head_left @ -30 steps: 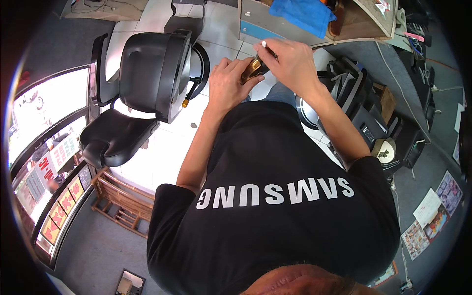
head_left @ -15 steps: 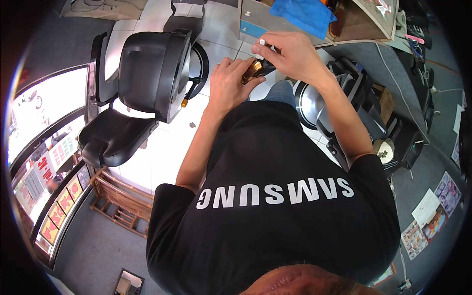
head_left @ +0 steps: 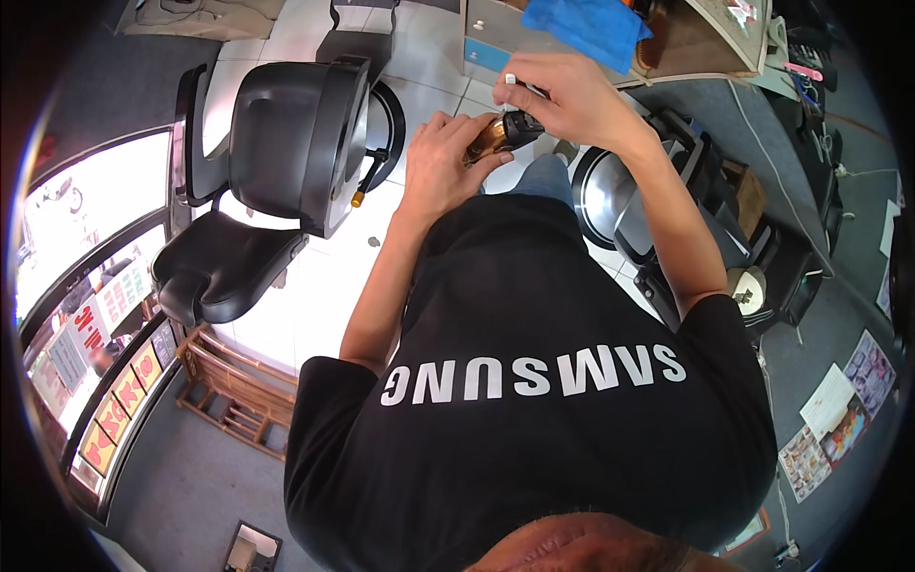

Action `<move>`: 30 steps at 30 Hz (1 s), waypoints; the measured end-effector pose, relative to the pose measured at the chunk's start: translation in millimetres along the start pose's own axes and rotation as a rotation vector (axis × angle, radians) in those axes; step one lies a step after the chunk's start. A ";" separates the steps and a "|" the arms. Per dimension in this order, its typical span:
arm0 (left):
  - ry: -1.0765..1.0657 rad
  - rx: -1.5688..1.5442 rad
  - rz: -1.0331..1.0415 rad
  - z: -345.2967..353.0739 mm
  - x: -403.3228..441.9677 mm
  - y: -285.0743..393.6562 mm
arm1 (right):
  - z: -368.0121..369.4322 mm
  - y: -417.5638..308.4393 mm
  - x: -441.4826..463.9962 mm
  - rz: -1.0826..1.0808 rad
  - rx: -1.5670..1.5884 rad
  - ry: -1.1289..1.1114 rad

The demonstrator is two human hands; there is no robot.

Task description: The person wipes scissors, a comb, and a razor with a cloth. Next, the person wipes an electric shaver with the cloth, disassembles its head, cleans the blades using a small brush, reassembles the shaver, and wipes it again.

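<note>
My left hand is wrapped round a gold and black hair clipper, held out in front of my waist. The clipper's dark head points right, toward my other hand. Close above that head, my right hand pinches a small white stick-like thing between thumb and fingers. Its lower end is partly hidden, so I cannot tell its exact kind or whether it touches the clipper.
A black barber chair stands to my left, and a second chair is at my right. Ahead is a wooden cabinet with a blue cloth on it. A bamboo bench stands by the window.
My right hand has shifted slightly right, uncovering more of the clipper's dark head. The white thing now stands more upright. My left hand has stayed nearly in place with the clipper.
</note>
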State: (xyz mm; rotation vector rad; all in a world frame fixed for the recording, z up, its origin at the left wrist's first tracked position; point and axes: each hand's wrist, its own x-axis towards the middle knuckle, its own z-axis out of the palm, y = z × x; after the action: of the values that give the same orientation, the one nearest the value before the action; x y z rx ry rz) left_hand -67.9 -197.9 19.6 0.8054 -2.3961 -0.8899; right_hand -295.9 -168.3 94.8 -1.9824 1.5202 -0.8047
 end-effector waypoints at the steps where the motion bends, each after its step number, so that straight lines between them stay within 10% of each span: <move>1: -0.003 0.000 0.001 0.5 0.0 -1.0 | 0.5 3.3 0.0 -0.004 -0.026 0.057; 15: -0.206 -0.597 -0.226 -5.5 -12.1 -17.7 | -6.1 15.0 -2.3 0.274 0.471 -0.103; 30: -0.259 -0.559 -0.212 -16.8 -8.5 -12.4 | -7.6 14.9 -2.0 0.253 0.227 -0.104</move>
State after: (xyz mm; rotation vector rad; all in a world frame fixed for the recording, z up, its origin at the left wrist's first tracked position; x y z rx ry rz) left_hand -47.4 -207.2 20.7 0.7565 -2.1069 -1.7398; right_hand -311.7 -170.2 89.2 -1.6053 1.5081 -0.7206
